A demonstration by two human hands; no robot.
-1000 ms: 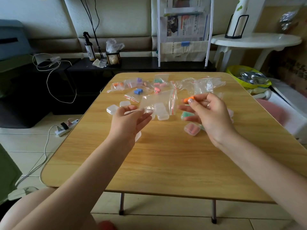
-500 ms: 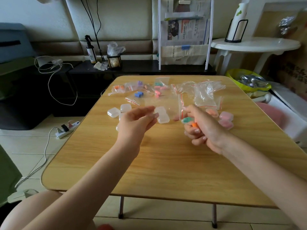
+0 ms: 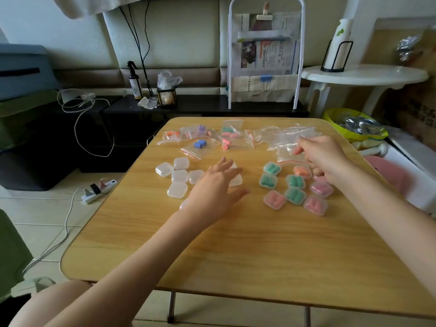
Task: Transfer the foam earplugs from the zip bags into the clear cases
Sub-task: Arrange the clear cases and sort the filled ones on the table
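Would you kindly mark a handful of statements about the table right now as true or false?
1. The blue earplugs sit in a clear case. False: they lie inside a zip bag.
2. The filled cases are grouped on the table's right side. True.
3. The left hand grips a zip bag. False: its fingers are spread over the empty cases, holding nothing.
4. The right hand reaches to the empty bags at the far right. True.
5. All filled cases hold green earplugs. False: some hold pink or orange.
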